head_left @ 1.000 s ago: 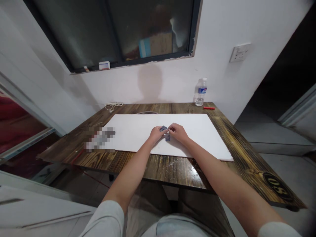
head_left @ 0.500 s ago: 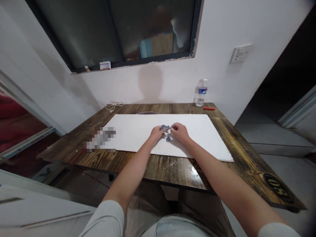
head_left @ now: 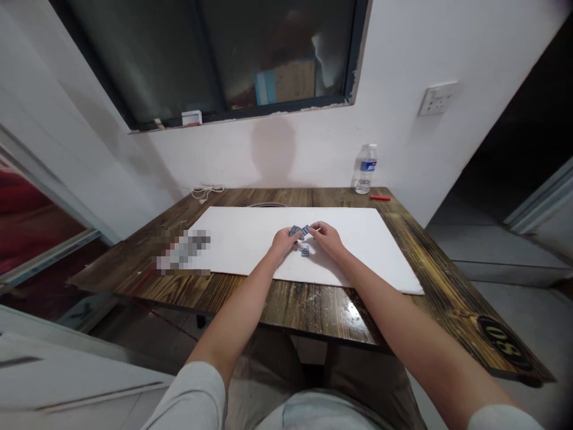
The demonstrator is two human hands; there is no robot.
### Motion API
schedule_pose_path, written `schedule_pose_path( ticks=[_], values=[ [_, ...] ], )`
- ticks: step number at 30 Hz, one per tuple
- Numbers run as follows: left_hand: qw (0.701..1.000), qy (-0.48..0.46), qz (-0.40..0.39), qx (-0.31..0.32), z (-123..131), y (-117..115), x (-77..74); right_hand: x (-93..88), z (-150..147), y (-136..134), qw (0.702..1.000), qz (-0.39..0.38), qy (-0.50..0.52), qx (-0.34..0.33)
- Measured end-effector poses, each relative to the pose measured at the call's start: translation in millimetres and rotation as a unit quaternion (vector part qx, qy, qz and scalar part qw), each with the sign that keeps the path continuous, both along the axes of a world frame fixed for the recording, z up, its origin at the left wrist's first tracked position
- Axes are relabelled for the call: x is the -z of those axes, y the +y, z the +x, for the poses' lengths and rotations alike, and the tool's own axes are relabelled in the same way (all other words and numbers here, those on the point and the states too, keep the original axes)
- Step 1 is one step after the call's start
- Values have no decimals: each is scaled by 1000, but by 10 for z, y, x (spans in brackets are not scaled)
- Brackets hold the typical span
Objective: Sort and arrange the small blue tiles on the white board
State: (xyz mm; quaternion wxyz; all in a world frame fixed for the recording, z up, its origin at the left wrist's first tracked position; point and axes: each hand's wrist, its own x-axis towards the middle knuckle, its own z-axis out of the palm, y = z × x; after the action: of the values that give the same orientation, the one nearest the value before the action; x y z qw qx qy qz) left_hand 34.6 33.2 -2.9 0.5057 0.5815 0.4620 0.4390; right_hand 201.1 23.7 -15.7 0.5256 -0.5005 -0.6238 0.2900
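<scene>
Through the head view I find the left hand (head_left: 282,241) just right of the middle of the frame, its thumb and fingers closed on a dark patterned bundle (head_left: 294,230). The bundle shows above the thumb, at the hand's upper right. A narrow dark piece (head_left: 305,230) stands out from its right-hand end; its long axis appears tilted, lower left to upper right, with the upper end pointing at the right hand (head_left: 327,237). I judge this the governing relation: the piece lies in the gap between the two hands, directly to the frame-left of the right hand's fingertips, so the right hand is nearer its free end and the left nearer its base. The right fingertips are at the piece's edge; I cannot tell whether they pinch it or merely sit beside it. Just below, a second dark cluster (head_left: 305,252) shows against the white board (head_left: 242,239); I cannot confirm whether it rests there or hangs slightly above. The board lies on the wooden table (head_left: 308,304). A clear bottle (head_left: 366,173) and a red stick (head_left: 380,198) stand well apart, upper right.
</scene>
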Motion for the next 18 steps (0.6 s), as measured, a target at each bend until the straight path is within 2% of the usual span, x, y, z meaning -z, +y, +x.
schedule_pose_path(
  ticks=[2, 6, 12, 18],
  values=[
    [1000, 4, 1, 3, 4, -14, -19, 5, -12, -1, 1000, -4, -6, -24],
    [1000, 16, 8, 11, 14, -39, -43, 26, -27, 10, 1000, -7, -7, -23],
    [1000, 13, 14, 10, 3, -9, 3, 50, -21, 38, 999, -9, 21, -39],
    [1000, 13, 15, -13, -6, 24, 31, 36, -10, 30, 1000, -13, 4, -8]
  ],
)
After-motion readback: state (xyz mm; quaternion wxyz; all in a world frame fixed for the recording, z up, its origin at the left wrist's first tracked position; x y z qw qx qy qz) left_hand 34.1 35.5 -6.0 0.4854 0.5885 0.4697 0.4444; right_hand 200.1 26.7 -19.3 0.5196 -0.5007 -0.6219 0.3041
